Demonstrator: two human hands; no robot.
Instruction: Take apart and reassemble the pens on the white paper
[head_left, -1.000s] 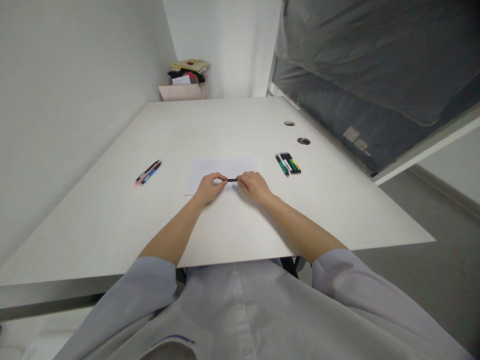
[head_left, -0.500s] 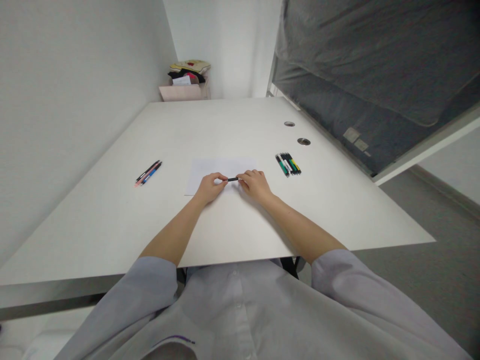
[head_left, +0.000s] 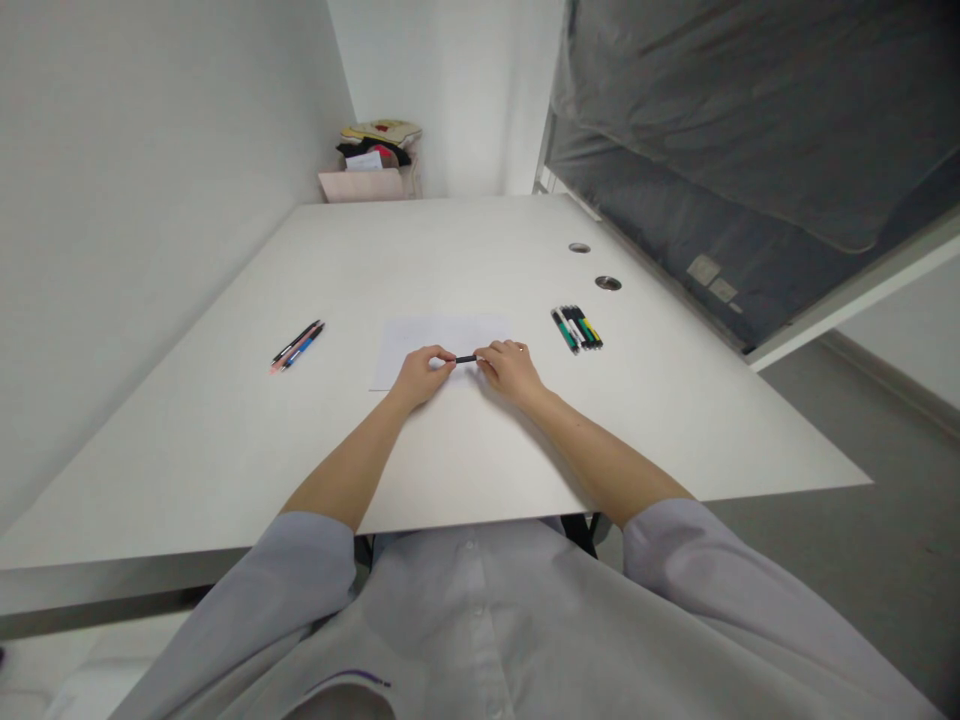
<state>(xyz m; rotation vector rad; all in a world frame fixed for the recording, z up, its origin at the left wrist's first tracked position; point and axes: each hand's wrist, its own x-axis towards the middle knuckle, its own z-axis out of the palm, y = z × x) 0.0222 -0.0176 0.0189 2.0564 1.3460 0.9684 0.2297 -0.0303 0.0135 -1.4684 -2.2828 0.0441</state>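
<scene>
Head view: your left hand (head_left: 420, 376) and right hand (head_left: 511, 370) pinch black pen (head_left: 466, 359), one toward each end, over paper (head_left: 420, 335), closer to bench (head_left: 465, 460) front edge than back. Fingertip grip looks slight; uneven pull could spring pen loose.

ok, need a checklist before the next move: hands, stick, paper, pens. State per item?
1. Left hand pinching one end of the dark stick: ok.
2. Right hand gripping the other end: ok.
3. Stick over the paper: ok.
4. Right-side pens grouped side by side, apart from the hand: ok.
5. Left-side pens grouped: ok.
6. Stick's tips, hidden by fingers: cannot tell.
</scene>
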